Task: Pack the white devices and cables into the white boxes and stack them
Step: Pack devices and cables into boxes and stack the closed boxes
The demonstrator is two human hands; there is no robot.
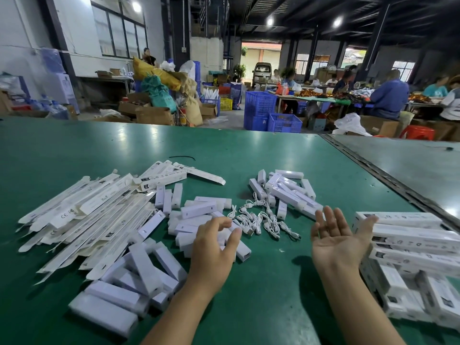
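Head view: left hand (214, 246) hovers loosely spread over white devices (198, 210) on the green counter (273, 282); right hand (334, 236) lies palm-up, released, beside stacked white boxes (413, 236); cables (258, 220) between.

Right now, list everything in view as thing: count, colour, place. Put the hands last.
table: one, green, fills the foreground
flat boxes: a heap, white, left side of the table
white devices: two heaps, white, near left and far centre
cables: a loose cluster, white, centre, between the device heaps
packed boxes: a stack, white, right edge of the table
thin strip: one, black, far on the table
crates: several, blue, floor beyond the table
stool: one, red, floor at far right
people: several, seated at far tables, right
left hand: one, above the near devices, fingers loosely curved, holding nothing
right hand: one, palm up, fingers straight, empty, beside the packed boxes
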